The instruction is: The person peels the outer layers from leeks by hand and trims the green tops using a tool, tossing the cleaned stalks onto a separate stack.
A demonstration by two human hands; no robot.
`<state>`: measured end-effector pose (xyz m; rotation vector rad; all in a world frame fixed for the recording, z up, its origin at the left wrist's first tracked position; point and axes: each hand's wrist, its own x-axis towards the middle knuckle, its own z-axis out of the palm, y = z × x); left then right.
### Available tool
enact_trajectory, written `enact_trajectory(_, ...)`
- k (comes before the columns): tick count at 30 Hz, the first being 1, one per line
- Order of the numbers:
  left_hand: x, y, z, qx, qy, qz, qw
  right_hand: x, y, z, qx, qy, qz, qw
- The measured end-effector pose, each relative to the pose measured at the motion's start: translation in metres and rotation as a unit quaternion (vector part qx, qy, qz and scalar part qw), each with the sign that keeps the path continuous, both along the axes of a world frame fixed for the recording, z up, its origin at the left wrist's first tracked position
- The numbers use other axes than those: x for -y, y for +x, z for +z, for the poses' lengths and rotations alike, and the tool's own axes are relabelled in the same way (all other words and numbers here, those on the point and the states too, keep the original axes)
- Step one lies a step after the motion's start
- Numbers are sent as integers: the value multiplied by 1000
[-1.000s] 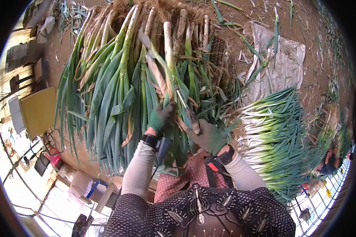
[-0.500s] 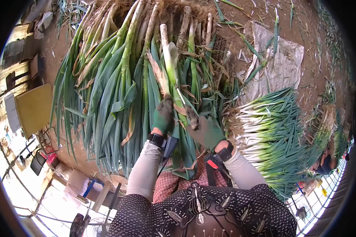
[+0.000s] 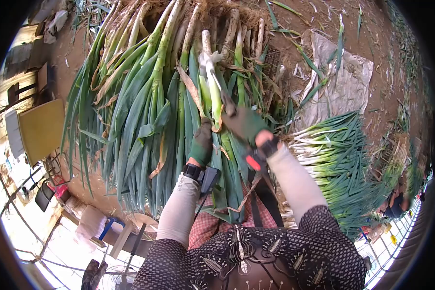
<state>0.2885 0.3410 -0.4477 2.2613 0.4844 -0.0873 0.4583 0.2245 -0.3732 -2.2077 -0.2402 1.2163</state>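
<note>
A leek (image 3: 206, 41) lies lengthwise in front of me on a large heap of leeks (image 3: 130, 111), its pale stem pointing away. My left hand (image 3: 202, 144), in a green glove with a dirty palm, is closed round its leaves below the stem. A whitish-green outer layer (image 3: 214, 94) stands partly loose along the stem and curls at its lower end. My right hand (image 3: 246, 124), gloved too and slightly blurred, is beside this layer with its fingers closed. What lies between those fingers is hidden. A dry brown leaf (image 3: 190, 87) hangs left of the stem.
Cleaned leeks (image 3: 333, 154) with white stems are stacked to the right. Beyond them a dirty pale sack (image 3: 340, 79) lies on the soil among leaf scraps. A yellowish board (image 3: 41, 130) and boxes stand at the left. Part of another person (image 3: 396, 205) shows at the far right.
My right hand has moved up and away from me along the leek. The pale outer layer now stands off the stem more. My left hand has kept its hold, nearly in place.
</note>
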Motion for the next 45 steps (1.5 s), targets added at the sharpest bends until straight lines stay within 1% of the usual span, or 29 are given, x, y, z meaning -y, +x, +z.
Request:
enact_trajectory(2,2,4,9,-52,-63,37,996,-31,31,-35,58,-18,26,998)
enact_trajectory(3,4,9,16,-73,-100,62,990,-46,52,-34,41,-21,45,998)
enact_trajectory(5,7,10,21,-73,-103,72,989,-63,72,-62,102,-66,42,992)
enact_trajectory(7,6,11,20,-63,-122,94,986,-58,76,-71,39,-41,40,998)
enact_trajectory(9,8,9,5,61,-26,54,996,-36,56,-36,29,-39,25,999)
enact_trajectory(12,6,10,-4,114,40,30,992,0,9,-3,4,-52,39,998)
enact_trajectory(14,5,21,27,-70,-135,104,983,6,-2,-16,23,-60,34,997)
enact_trajectory(16,6,24,35,-142,-172,97,970,-6,13,-29,21,-73,7,997)
enact_trajectory(18,6,20,27,-102,-72,19,992,-31,49,-28,-15,-60,10,998)
enact_trajectory(21,6,33,46,-183,-173,112,961,-57,82,-63,20,-65,7,998)
enact_trajectory(23,10,28,37,-81,-125,24,989,-56,85,-77,22,-67,0,998)
enact_trajectory(24,13,24,28,-28,-100,-19,994,-48,80,-77,21,-12,12,1000)
enact_trajectory(25,26,19,18,9,34,-105,994,-37,72,-76,20,44,25,999)
enact_trajectory(26,37,22,20,-46,-89,-102,990,-25,68,-77,20,4,26,999)
enact_trajectory(27,48,25,29,-99,-229,-70,966,-7,66,-64,-29,67,23,997)
enact_trajectory(28,59,28,38,-154,-351,-20,923,20,59,-77,-33,151,-21,988)
enact_trajectory(29,64,34,54,-201,-482,54,851,41,60,-41,-21,154,-33,987)
enact_trajectory(30,59,40,68,-170,-455,64,872,66,61,-19,-64,201,-74,975)
enact_trajectory(31,43,43,72,-49,-349,69,933,97,61,-12,-59,227,-106,966)
enact_trajectory(32,19,53,64,-53,-291,121,948,121,62,14,-20,221,-146,964)
enact_trajectory(33,-12,62,75,-31,-111,155,981,143,62,33,5,212,-175,962)
enact_trajectory(34,-52,66,70,0,86,132,988,165,63,53,30,203,-203,957)
enact_trajectory(35,-85,64,55,45,155,184,970,190,63,61,43,190,-221,956)
enact_trajectory(36,-117,62,50,-7,282,208,937,219,60,65,76,123,-188,971)
enact_trajectory(37,-155,51,27,-44,346,198,916,248,56,68,108,54,-153,981)
enact_trajectory(38,-158,62,63,-146,341,174,912,268,46,75,138,-17,-118,983)
enact_trajectory(41,-183,74,72,-226,331,122,908,296,10,122,100,140,-240,956)
enact_trajectory(44,-189,77,64,-205,219,184,936,352,-3,161,50,-24,-268,962)
enact_trajectory(45,-184,80,65,-222,191,201,935,355,-6,157,96,15,-259,961)
